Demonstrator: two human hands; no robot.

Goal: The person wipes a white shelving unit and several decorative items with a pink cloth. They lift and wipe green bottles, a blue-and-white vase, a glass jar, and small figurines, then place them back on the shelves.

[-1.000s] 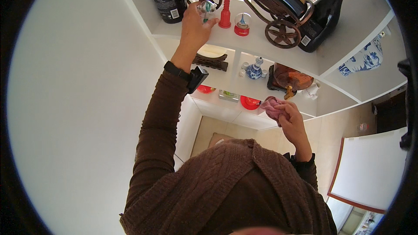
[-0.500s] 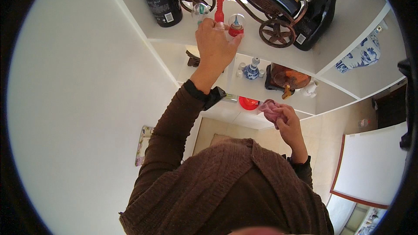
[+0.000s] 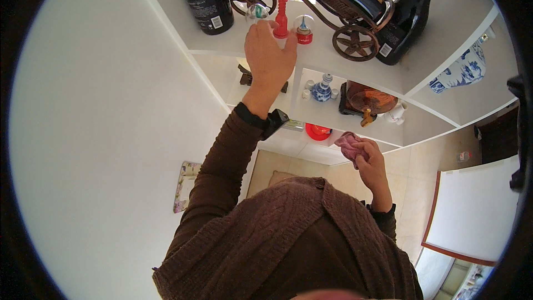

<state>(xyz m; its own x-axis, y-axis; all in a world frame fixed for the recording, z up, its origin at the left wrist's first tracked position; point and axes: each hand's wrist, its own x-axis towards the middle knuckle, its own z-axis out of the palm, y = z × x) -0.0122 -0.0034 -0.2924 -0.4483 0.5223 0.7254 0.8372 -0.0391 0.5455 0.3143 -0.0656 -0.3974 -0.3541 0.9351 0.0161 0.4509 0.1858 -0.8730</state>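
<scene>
My left hand (image 3: 270, 50) reaches over the upper white shelf, thumb spread well away from its fingers. Its fingertips are at the lower front of a clear snow globe (image 3: 257, 13), whose base they hide; whether they touch it I cannot tell. Just beyond the gap between thumb and fingers stands a red tower-shaped ornament (image 3: 281, 15). To the right of the thumb, a second snow globe (image 3: 303, 29) with a red base and a small tower inside stands on the shelf. Lower right, my right hand (image 3: 371, 162) grips a crumpled pink cloth (image 3: 350, 148) in front of the shelves.
A dark bottle (image 3: 207, 1) stands at the left; a metal wheeled bottle holder (image 3: 355, 43) and another bottle (image 3: 405, 22) are at the right. Below sit a blue-and-white porcelain bottle (image 3: 321, 89), small cups and a brown ornament (image 3: 371, 99). A white wall (image 3: 100, 133) rises at left.
My left hand has moved slightly left, its thumb coming away from the red-based snow globe, and more of the red tower shows. My right hand, still with the cloth, has shifted slightly.
</scene>
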